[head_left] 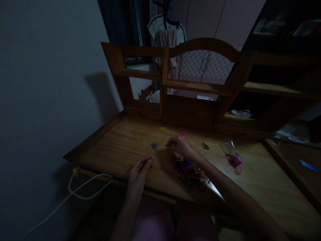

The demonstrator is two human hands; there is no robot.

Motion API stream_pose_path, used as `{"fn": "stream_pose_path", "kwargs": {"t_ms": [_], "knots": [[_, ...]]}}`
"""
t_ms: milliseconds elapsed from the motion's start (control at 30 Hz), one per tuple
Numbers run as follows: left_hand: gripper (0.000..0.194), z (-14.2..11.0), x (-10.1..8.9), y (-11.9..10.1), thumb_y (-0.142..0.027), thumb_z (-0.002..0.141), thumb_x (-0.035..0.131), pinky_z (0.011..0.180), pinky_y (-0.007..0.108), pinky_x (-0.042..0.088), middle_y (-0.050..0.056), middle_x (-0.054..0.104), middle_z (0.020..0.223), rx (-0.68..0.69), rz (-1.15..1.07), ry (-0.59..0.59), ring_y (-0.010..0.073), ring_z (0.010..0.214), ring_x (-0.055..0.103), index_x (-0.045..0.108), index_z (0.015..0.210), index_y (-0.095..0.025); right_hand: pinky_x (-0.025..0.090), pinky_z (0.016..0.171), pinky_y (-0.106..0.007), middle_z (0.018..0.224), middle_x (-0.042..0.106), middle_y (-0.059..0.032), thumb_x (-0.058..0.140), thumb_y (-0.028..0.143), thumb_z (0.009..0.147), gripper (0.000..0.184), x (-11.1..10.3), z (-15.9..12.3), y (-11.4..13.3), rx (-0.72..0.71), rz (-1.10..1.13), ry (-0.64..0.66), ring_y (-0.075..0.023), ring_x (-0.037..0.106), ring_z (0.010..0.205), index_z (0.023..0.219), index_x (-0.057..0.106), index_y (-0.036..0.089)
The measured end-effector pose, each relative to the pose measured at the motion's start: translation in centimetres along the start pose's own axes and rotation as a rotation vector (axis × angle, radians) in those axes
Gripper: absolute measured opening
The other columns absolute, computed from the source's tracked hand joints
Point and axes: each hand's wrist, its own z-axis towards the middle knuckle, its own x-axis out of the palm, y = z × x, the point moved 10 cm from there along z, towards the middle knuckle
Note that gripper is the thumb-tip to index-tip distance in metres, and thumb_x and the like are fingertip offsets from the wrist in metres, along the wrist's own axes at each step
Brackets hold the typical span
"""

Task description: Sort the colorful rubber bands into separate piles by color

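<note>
The hands are apart. At nine o'clock from the mixed pile of bands (189, 170), the left hand (140, 169) pinches a blue band (150, 157); at eleven, the right hand (178, 144) pinches a dark band (167, 145), probably blue in this dimness. Around the pile lie a blue cluster (154, 146) at ten, yellow cluster (163, 128) at eleven, pink cluster (184, 133) at twelve, black cluster (205, 146) at one and clear container (228, 147) at two.

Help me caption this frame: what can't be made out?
All in the head view:
Blue piece in the left hand: mostly covered by fingers.
Dark piece in the right hand: partly covered by fingers.
Coloured pile: partly behind the right forearm.
White cable: cut off by the bottom edge.
</note>
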Motion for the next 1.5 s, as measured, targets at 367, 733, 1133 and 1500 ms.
{"fn": "stream_pose_path", "kwargs": {"t_ms": [367,733,1133,1500], "knots": [[0.034,0.3,0.5,-0.3,-0.034,0.072,0.077,0.078,0.026,0.051,0.005,0.071,0.088,0.042,0.078,0.046,0.0152,0.082,0.066,0.066,0.097,-0.014,0.043,0.065,-0.023,0.082,0.072,-0.0023,0.076,0.024,0.073,0.016,3.6,5.4,1.8,-0.061,-0.098,0.067,-0.0169,0.065,0.076,0.088,0.072,0.019],[0.034,0.4,0.7,0.0,-0.036,0.072,0.076,0.078,0.026,0.052,0.006,0.073,0.090,0.021,0.161,0.082,0.0163,0.082,0.067,0.069,0.097,-0.014,0.044,0.057,-0.022,0.080,0.071,-0.0031,0.056,0.040,0.091,0.026,-4.9,1.1,-2.8,0.006,-0.042,-0.156,-0.0137,0.066,0.059,0.093,0.070,0.019],[0.029,5.3,4.1,-7.3,-0.035,0.081,0.065,0.095,0.040,0.049,0.009,0.070,0.108,0.441,0.681,0.104,0.0242,0.104,0.065,0.068,0.106,-0.019,0.046,0.050,-0.024,0.073,0.069,-0.0035,0.052,0.044,0.093,0.034,-15.0,-14.0,-10.7,0.154,-0.090,-0.553,-0.0174,0.064,0.064,0.074,0.069,0.022],[0.011,-0.5,7.5,-6.4,-0.031,0.084,0.064,0.076,0.028,0.049,0.000,0.067,0.082,0.441,0.866,0.250,0.0170,0.080,0.065,0.062,0.081,-0.020,0.048,0.051,-0.025,0.083,0.067,-0.0048,0.057,0.036,0.091,0.022,-14.9,-16.5,-14.3,0.172,-0.037,-0.676,-0.0149,0.060,0.059,0.104,0.066,0.021]]}}
